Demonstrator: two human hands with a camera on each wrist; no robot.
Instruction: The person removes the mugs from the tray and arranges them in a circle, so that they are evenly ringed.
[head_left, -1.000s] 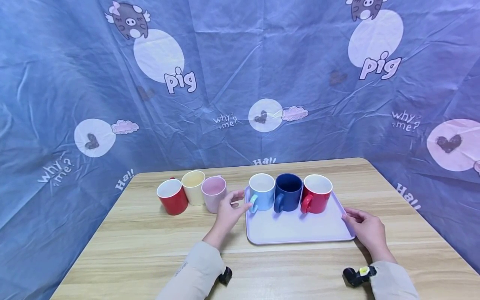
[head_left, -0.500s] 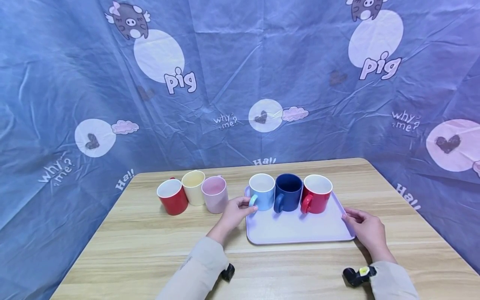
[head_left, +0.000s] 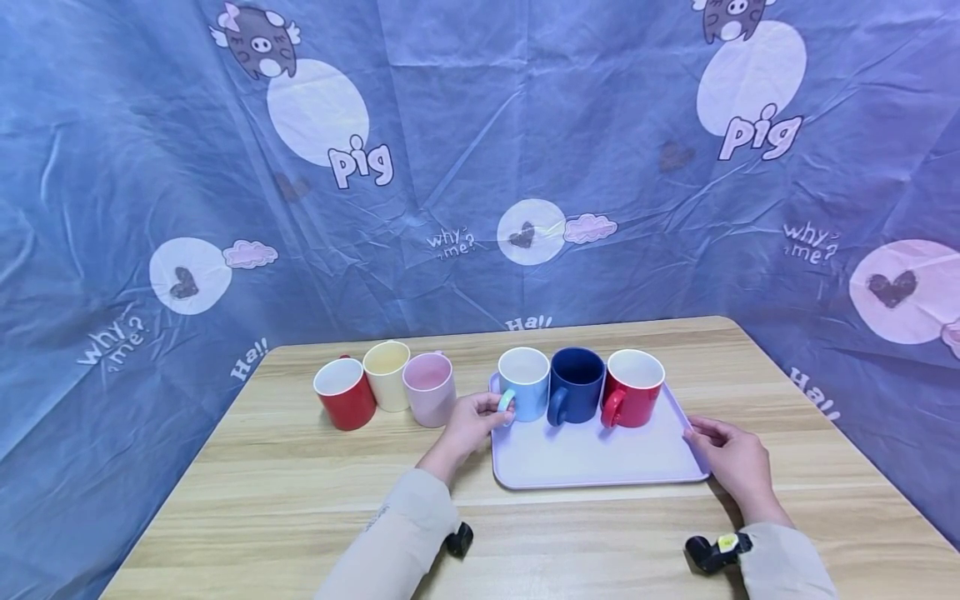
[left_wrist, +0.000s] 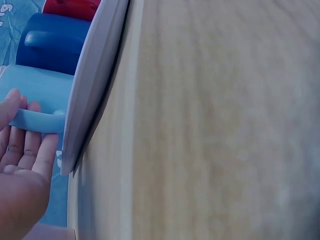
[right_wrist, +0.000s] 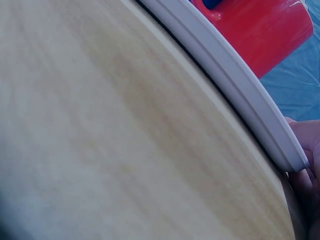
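Observation:
My left hand [head_left: 471, 423] holds the handle of a light blue mug [head_left: 531, 393], with thumb and fingers at the handle in the left wrist view. This mug stands upright on a pale lilac tray [head_left: 585, 458], at its left end. To its right on the tray are a dark blue mug [head_left: 579, 387] and a red mug [head_left: 637, 404], all in a row with handles toward me. At the tray's right edge, my right hand [head_left: 735, 458] grips the rim; in the right wrist view its fingers are partly out of frame.
Left of the tray, on the wooden table [head_left: 300, 500], stand a red mug with white inside [head_left: 348, 404], a cream mug [head_left: 387, 383] and a pink mug [head_left: 431, 396]. The pink one is close to my left hand. A blue printed cloth [head_left: 450, 167] hangs behind the table.
My left hand has moved a little right, onto the light blue mug's handle, and taken hold of it. The right hand, the tray and the mugs have stayed in place.

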